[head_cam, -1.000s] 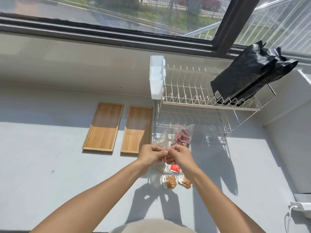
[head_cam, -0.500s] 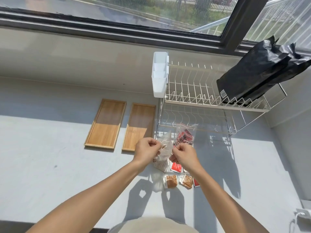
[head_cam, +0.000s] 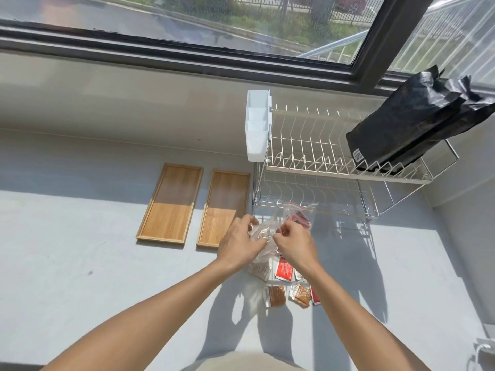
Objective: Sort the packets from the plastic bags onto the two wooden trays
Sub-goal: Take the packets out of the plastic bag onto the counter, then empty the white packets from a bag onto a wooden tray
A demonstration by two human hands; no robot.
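My left hand (head_cam: 238, 242) and my right hand (head_cam: 293, 243) both grip a clear plastic bag (head_cam: 263, 232) held above the counter, its mouth between my fingers. Behind it a second clear bag (head_cam: 298, 216) with red packets stands against the rack's foot. Loose packets lie below my hands: a red one (head_cam: 284, 270), a brown one (head_cam: 276, 295) and another brown one (head_cam: 301, 294). Two bare wooden trays lie side by side to the left, the left tray (head_cam: 171, 204) and the right tray (head_cam: 225, 207).
A two-tier wire dish rack (head_cam: 321, 167) stands at the back right, with a white cutlery holder (head_cam: 257, 127) on its left end and a black bag (head_cam: 412, 124) on top. A white plug (head_cam: 486, 349) sits at the lower right edge.
My hands have kept hold of the clear bag, working its top; they shifted slightly apart and then closer. The view has moved in a little.
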